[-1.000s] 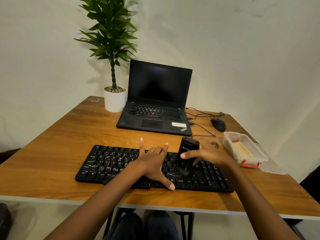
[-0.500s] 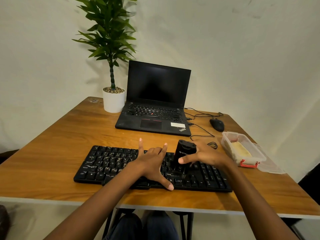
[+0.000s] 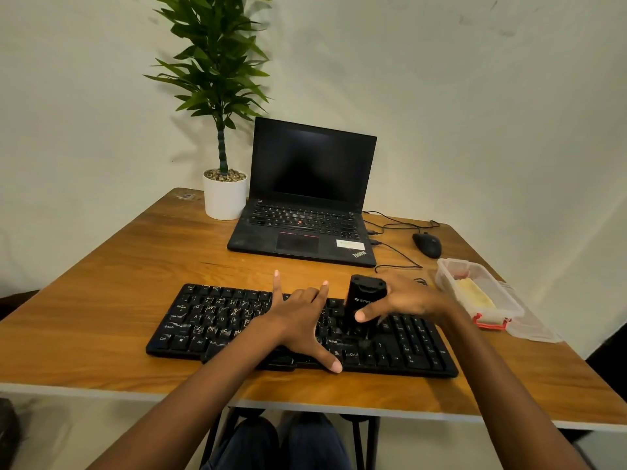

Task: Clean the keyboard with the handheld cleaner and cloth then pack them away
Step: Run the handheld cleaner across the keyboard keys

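Right hand [image 3: 403, 301]: I grip the handheld cleaner [image 3: 363, 307], upright on the keyboard [image 3: 217, 320], now further left.
Left hand [image 3: 302, 320]: flat, fingers spread, steadying the keys.
Stage: vacuuming mid-keyboard; cloth still boxed, I judge.

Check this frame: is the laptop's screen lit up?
No, the laptop stands open behind the keyboard, but its screen is dark.

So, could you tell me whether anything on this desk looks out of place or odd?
Pale streaks and smudges cover the left-hand keys of the keyboard, likely dirt or glare. The clear box at the right sits open, its lid lying loose beside it. Otherwise nothing stands out.
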